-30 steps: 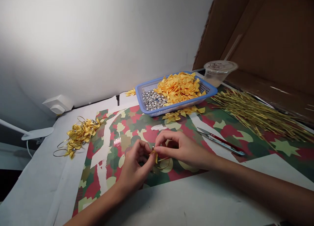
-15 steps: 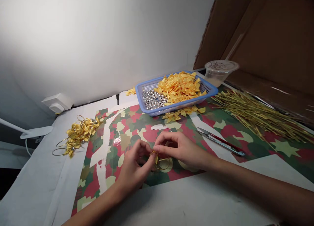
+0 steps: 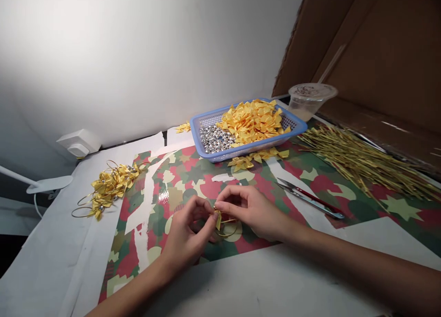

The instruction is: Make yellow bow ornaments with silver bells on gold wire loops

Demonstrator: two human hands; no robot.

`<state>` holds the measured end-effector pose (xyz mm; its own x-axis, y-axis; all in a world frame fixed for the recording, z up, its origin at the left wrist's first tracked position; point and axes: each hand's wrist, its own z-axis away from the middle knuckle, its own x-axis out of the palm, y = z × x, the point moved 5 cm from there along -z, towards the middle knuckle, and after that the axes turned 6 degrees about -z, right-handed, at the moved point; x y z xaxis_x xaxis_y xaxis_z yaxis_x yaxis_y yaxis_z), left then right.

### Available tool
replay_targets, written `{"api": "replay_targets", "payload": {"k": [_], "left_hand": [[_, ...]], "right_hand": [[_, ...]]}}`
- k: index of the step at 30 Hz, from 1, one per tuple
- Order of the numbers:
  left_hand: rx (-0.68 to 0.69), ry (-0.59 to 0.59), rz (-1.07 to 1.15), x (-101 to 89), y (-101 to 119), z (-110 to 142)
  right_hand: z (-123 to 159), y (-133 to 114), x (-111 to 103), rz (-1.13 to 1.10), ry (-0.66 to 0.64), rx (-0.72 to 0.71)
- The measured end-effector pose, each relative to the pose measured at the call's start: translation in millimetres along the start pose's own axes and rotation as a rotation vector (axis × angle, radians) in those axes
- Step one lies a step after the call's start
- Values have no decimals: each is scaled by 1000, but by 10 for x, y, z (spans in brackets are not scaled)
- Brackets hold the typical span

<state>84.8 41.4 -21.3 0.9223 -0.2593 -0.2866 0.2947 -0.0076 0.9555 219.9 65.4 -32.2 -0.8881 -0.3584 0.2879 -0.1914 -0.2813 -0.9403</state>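
Right hand (image 3: 253, 213) edged left | yellow ribbon (image 3: 218, 221) between it and left hand (image 3: 187, 229)

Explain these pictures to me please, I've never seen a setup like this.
There's no machine: a person works with two bare hands, and every picture comes from one camera on their head, looking forward and down. The left hand and right hand meet, pinching a yellow piece; a wire loop shows beside it. Below lies a patterned sheet. Beyond sits a blue basket of beads and ribbon bits. To the right are a tool, stems and a cup; to the left, a yellow, wire-looped pile.
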Motion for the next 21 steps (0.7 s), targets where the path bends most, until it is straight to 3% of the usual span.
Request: {"api": "replay_targets", "payload": {"k": [9, 14, 18, 21], "left_hand": [[19, 11, -24, 2, -2, -1], [18, 24, 51, -14, -17, -6], [23, 31, 65, -17, -22, 2], [19, 34, 40, -9, -38, 7]], "right_hand": [[10, -10, 17, -1, -38, 9], [-5, -60, -47, 133, -61, -30], [-12, -46, -101, 213, -175, 138], [-16, -83, -135, 275, -183, 202]]}}
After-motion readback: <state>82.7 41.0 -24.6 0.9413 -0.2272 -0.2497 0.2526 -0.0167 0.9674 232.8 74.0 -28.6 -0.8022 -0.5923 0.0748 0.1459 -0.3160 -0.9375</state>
